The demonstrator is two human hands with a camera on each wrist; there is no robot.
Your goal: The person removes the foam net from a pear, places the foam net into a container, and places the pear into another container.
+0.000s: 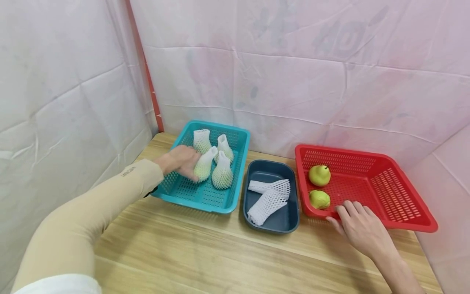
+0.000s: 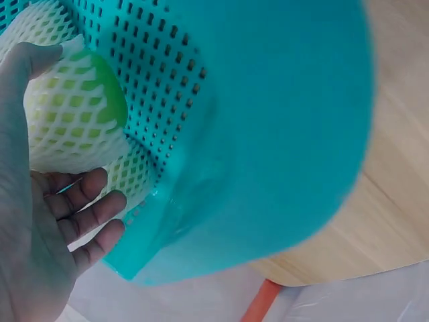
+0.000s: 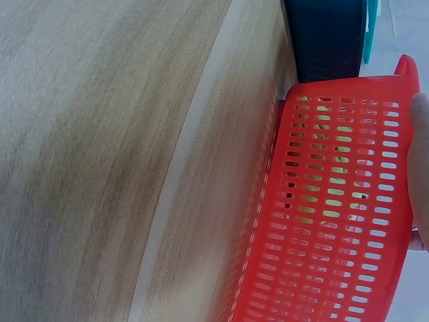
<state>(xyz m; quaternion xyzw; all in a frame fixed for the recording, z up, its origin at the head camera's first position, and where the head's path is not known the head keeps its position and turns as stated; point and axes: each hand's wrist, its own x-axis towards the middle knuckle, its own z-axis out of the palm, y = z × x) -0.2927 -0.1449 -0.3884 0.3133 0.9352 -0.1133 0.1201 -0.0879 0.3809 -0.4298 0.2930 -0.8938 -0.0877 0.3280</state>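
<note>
In the teal basket [image 1: 181,203], my left hand [image 1: 183,160] grips a pear in a white foam net [image 1: 206,162]. Its thumb lies on the net in the left wrist view, where bare green skin [image 2: 110,87] shows at the net's opening. The index finger is partly hidden behind the pear, and the other fingers are loosely bent below. Several more netted pears [image 1: 222,173] sit close by. My right hand [image 1: 361,226] holds the near rim of the red basket [image 1: 404,223], thumb outside and fingers over the edge. Two bare pears [image 1: 319,176] lie at that basket's left side.
Between the baskets stands a dark blue tray [image 1: 271,231] with empty foam nets [image 1: 269,201] in it. All three containers rest on a wooden table [image 1: 205,253]. Pale cloth [image 1: 257,81] hangs behind and at both sides.
</note>
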